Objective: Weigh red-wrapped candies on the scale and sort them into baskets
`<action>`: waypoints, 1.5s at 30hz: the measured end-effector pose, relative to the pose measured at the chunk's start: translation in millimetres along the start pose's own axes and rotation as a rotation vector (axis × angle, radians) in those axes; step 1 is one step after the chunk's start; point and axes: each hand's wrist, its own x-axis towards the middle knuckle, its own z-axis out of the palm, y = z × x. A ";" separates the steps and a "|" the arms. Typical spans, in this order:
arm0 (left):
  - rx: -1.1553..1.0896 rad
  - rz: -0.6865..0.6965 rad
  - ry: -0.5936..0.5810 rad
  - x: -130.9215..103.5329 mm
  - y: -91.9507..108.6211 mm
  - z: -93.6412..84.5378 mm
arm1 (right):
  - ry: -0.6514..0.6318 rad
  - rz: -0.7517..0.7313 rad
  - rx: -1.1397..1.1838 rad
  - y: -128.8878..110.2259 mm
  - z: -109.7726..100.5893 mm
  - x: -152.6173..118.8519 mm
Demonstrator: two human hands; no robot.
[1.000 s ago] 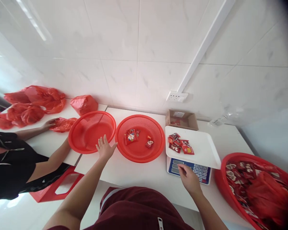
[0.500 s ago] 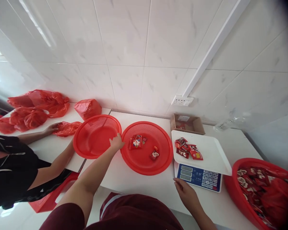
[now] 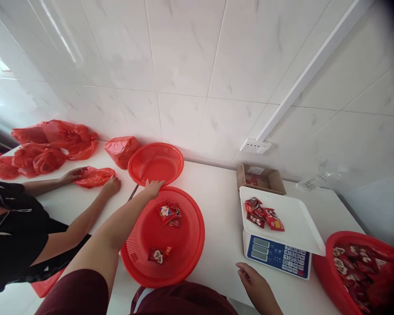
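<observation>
My left hand [image 3: 153, 189] is at the near rim of the red plastic basket [image 3: 156, 164], its fingers hooked over that rim; no contents show inside. Just below the hand, a second red basket [image 3: 192, 258] sits close to my body, overlapping the first one's front edge. Small red snack packets [image 3: 167, 212] lie in it, with a brown-and-red packet [image 3: 156, 255] nearer me. My right hand [image 3: 256, 284] hovers at the table's front edge, fingers loosely curled and apart, holding nothing. Closest to it is the scale [image 3: 276, 256], whose white tray [image 3: 295, 214] carries several red packets [image 3: 264, 214].
Right of the scale stands a red basket [image 3: 325, 267] full of packets. A cardboard box [image 3: 265, 181] and a clear plastic bottle [image 3: 315, 178] are along the wall. To the left, a co-worker's hands [image 3: 111, 186] handle a red plastic bag [image 3: 96, 176] beside several filled red bags [image 3: 52, 148].
The basket at my left hand has shifted back and right. The basket with few packets has moved left and towards me, its packets sliding apart. My right hand is slightly lower.
</observation>
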 end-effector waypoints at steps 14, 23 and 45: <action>0.184 0.286 -0.049 -15.1 -36.9 -8.2 | -0.055 0.011 -0.034 9.4 2.4 3.4; 0.219 0.489 0.025 0.2 -12.9 -17.2 | 0.002 0.023 -0.010 11.8 1.9 -3.7; -0.089 0.484 -0.086 -37.2 219.2 30.8 | 0.251 0.050 0.052 54.8 -64.6 -9.7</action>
